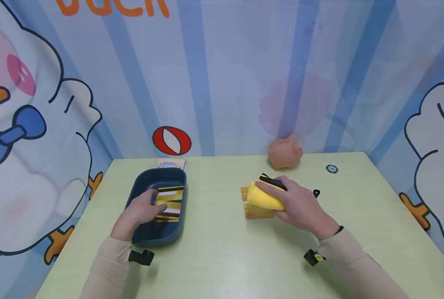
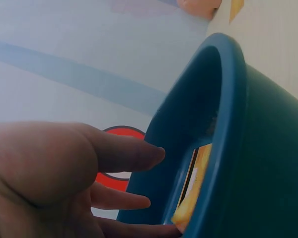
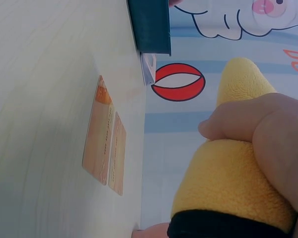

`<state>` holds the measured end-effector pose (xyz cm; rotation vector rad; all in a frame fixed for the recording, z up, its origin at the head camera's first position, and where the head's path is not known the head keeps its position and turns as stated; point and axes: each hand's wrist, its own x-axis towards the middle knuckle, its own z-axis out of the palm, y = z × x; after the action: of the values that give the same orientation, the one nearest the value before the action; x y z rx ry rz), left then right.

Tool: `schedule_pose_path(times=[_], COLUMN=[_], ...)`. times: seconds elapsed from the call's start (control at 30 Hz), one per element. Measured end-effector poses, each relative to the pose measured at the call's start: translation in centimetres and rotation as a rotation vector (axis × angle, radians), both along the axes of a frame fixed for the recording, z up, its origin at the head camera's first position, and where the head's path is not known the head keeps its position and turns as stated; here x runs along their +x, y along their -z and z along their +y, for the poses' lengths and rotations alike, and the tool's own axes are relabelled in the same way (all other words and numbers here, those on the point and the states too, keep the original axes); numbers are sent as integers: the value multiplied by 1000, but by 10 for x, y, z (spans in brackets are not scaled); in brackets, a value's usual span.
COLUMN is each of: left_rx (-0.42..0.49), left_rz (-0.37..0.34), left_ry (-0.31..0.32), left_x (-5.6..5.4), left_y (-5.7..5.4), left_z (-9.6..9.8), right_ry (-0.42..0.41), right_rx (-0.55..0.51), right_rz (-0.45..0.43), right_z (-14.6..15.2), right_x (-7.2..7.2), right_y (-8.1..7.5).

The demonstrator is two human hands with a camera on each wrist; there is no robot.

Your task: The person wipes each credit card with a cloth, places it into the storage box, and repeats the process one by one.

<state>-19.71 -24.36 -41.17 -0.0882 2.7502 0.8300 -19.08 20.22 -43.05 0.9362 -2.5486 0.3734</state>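
My left hand (image 1: 141, 209) reaches into a dark blue plastic tub (image 1: 175, 236) on the left of the table. Several gold cards with black stripes (image 1: 171, 193) lie in the tub, under and beside its fingers. In the left wrist view the fingers are extended and apart, the lowest fingertip right at a card (image 2: 189, 198). My right hand (image 1: 300, 203) grips a fuzzy yellow plush thing with a black band (image 3: 218, 173). It is held above the table, over two gold cards (image 3: 100, 136) lying side by side. In the head view it partly hides them.
A pink piggy bank (image 1: 284, 153) stands at the back of the table, with a round dark chip (image 1: 332, 169) to its right. Behind the tub lies a pale printed paper (image 1: 171, 163). A striped cartoon-duck curtain (image 1: 229, 83) hangs along the back and sides.
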Motion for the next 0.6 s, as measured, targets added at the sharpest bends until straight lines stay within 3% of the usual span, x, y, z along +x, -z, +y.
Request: schedule_pose_path(times=[0.37, 0.47, 0.6], left_rx=[16, 34, 105], left_rz=[-25, 23, 167], left_ry=[-41, -24, 7], left_x=[-3, -1, 3], left_y=[5, 4, 0], left_z=[-4, -3, 6], right_ry=[6, 11, 17], right_rx=[-1, -2, -13], right_rz=[-6, -5, 2], right_z=[1, 1, 2], right_x=[0, 0, 1], right_y=[-2, -3, -2])
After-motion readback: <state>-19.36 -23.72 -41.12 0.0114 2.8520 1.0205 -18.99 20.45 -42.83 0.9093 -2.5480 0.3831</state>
